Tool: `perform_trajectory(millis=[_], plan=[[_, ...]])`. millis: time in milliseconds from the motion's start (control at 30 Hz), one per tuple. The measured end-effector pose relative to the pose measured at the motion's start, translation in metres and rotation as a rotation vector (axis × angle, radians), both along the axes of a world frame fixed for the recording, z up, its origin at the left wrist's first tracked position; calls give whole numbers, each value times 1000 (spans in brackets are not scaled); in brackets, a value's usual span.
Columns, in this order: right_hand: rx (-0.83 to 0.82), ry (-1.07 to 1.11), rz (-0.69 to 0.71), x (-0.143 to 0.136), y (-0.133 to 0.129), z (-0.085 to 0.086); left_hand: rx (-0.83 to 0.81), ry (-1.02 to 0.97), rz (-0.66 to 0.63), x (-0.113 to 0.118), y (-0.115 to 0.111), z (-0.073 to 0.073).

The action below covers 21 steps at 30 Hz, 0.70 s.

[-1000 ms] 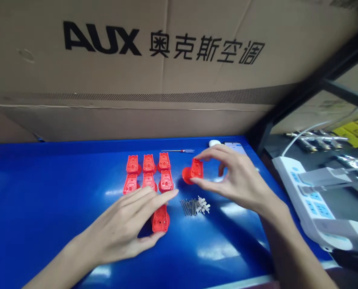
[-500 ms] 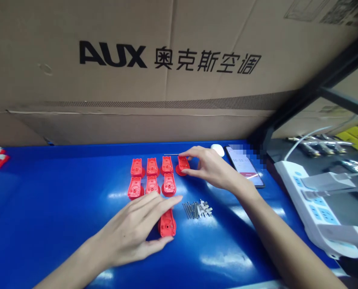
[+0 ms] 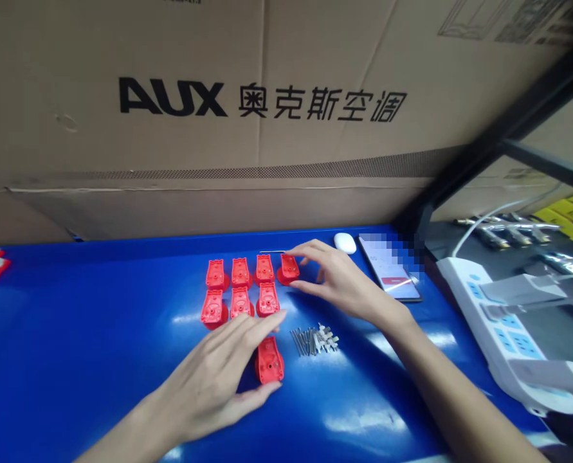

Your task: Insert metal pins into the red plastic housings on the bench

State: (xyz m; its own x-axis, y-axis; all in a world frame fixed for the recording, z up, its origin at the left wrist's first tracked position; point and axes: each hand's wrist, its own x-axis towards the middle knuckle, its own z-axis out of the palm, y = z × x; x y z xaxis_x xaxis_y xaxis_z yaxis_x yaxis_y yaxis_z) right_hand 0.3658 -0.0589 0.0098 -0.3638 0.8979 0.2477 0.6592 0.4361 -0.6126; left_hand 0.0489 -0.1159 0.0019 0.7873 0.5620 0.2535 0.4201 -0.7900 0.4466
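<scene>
Several red plastic housings, each with a hollow open top and a small central hole, stand on the blue tabletop [image 3: 98, 360]. My left hand [image 3: 218, 373] is around the nearest red plastic housing [image 3: 270, 362], thumb against its front edge and fingers reaching past its back. My right hand [image 3: 339, 273] is open at the far-right red housing [image 3: 289, 269]. Its index finger is close to that housing's back corner, and its thumb is apart from the side. A pile of metal pins and small pale metal pieces [image 3: 315, 340] lies between the hands.
Behind the table stands a large cardboard box [image 3: 170, 141]. A phone [image 3: 392, 273] and a white rounded case [image 3: 345, 243] lie at the back right. A white power strip [image 3: 489, 321] with plugs runs along the right, beside a black metal frame [image 3: 489, 135].
My right thumb has moved off the far-right housing, and the fingers have spread. The housing at my left hand has turned slightly and shifted a little right. The whole view has shifted slightly.
</scene>
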Motion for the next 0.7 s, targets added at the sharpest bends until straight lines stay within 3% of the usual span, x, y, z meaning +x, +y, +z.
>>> perform_trajectory(millis=[233,700], plan=[[6,4,-7,-4,5,-8,34,-6,-1,1,1,0],[27,19,-43,-7,2,-5,60,19,-8,2,1,6]])
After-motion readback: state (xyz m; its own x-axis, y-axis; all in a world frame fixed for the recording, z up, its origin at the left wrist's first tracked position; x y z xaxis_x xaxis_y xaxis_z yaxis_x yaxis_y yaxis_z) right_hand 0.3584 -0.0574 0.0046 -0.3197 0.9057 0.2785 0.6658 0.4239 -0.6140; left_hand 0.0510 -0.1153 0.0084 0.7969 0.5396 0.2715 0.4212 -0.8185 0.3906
